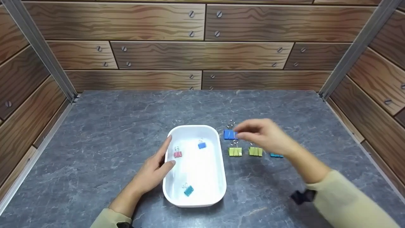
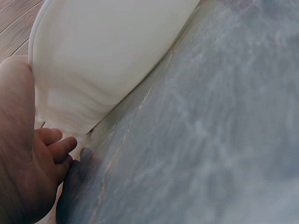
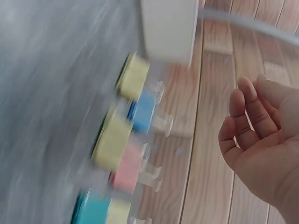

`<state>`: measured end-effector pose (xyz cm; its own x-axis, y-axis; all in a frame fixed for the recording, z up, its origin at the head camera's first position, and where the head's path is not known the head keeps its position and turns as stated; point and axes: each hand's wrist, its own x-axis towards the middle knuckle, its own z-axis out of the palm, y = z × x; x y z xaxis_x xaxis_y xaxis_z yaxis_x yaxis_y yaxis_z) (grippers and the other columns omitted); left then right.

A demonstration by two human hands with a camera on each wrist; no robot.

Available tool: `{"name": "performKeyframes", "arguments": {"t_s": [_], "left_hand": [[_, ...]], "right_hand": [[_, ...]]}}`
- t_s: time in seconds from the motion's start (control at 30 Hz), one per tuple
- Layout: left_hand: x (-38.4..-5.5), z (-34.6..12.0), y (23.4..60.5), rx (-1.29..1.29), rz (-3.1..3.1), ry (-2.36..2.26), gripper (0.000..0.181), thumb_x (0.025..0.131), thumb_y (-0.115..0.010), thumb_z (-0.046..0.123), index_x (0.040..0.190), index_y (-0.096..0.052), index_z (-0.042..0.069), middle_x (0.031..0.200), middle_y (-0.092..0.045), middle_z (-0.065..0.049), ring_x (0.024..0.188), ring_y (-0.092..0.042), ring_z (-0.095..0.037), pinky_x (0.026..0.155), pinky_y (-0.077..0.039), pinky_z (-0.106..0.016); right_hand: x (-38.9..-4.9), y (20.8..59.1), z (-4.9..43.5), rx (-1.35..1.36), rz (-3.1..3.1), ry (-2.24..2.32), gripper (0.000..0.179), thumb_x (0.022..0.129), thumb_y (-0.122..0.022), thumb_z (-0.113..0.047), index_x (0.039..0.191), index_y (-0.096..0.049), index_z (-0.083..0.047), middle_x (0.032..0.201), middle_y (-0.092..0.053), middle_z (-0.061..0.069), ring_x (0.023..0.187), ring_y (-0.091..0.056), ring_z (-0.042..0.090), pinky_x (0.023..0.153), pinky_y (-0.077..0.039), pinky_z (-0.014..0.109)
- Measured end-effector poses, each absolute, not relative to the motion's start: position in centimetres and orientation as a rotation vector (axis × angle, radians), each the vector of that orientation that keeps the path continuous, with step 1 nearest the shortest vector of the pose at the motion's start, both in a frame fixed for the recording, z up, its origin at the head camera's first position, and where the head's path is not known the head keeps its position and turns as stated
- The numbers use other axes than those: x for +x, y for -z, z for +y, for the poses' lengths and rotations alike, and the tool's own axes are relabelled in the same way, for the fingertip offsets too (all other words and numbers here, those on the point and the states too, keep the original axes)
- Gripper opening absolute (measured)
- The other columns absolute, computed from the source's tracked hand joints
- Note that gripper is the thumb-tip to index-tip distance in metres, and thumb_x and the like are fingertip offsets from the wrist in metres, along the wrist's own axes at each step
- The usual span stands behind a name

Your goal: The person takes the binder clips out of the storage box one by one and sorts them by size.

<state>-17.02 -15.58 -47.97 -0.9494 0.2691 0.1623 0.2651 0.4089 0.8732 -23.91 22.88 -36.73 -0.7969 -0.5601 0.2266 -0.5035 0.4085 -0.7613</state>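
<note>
My left hand (image 1: 152,172) holds the left side of a white plastic tray (image 1: 197,204), its thumb over the rim. In the left wrist view its other fingers (image 2: 60,149) bend below the tray's outer wall. Inside the tray lie small binder clips: a red one (image 1: 177,154), a blue one (image 1: 202,145) and a teal one (image 1: 189,191). To the tray's right, my right hand (image 1: 264,134) hovers above larger binder clips, thumb and fingertips apart with nothing between them. Its fingertips overlap a blue binder clip (image 1: 229,134) in the head view.
Nearer me stand two yellow-green binder clips (image 1: 235,152) and a teal binder clip (image 1: 276,155), partly hidden by my right hand. The right wrist view also shows a pink binder clip (image 3: 127,170) in the rows. Wood-patterned walls (image 1: 202,55) enclose the grey marbled table (image 1: 126,117).
</note>
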Motion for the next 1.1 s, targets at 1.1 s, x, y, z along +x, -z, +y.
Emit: {"name": "performKeyframes", "arguments": {"t_s": [1.1], "left_hand": [[-16.9,-15.7,48.0,0.529,2.683,-1.616,0.076,0.106,-0.06,0.026,0.171,-0.022,0.031,0.16,-0.049,-0.014,0.141,-0.053,-0.024,0.111,-0.047,-0.053]], "right_hand": [[-21.4,41.7,9.2,-1.289,2.178,1.008,0.013,0.095,-0.081,-0.012,0.106,-0.082,-0.004,0.093,-0.079,-0.006,0.086,-0.068,-0.002,0.085,-0.056,0.024]]}}
